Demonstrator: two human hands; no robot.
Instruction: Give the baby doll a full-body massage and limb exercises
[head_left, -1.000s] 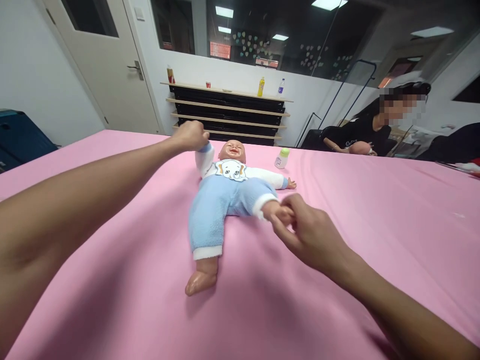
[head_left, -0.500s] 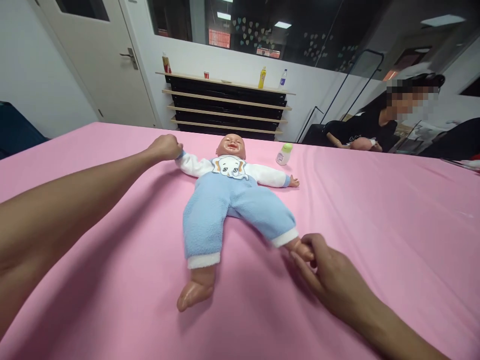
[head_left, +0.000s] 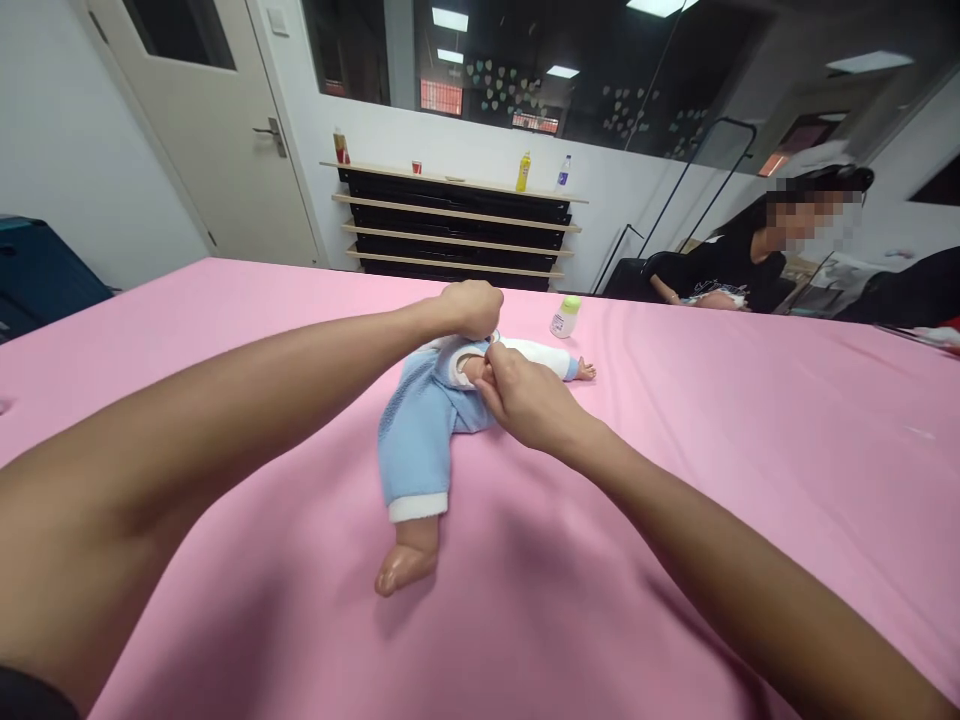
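Observation:
A baby doll (head_left: 415, 440) in light blue trousers and a white-sleeved top lies on its back on the pink cover (head_left: 525, 620). Closed above the doll's chest, my left hand (head_left: 474, 307) grips the doll's hand, which my fist mostly hides. My right hand (head_left: 529, 395) pinches the doll's bent-up foot between thumb and fingers, just below my left hand. The doll's head and chest are hidden behind my hands. Its other leg (head_left: 409, 555) stretches toward me, and its free hand (head_left: 586, 370) rests out to the right.
Beyond the doll's free arm stands a small white bottle with a green cap (head_left: 565, 317). Stacked shelves (head_left: 457, 215) with a yellow bottle (head_left: 523, 172) on top are against the far wall. A person in black (head_left: 739, 265) sits at the right, past the cover's edge.
My left hand has moved right, bringing the doll's arm across its chest. My right hand has lifted the doll's foot up and inward, bending the leg until both hands meet.

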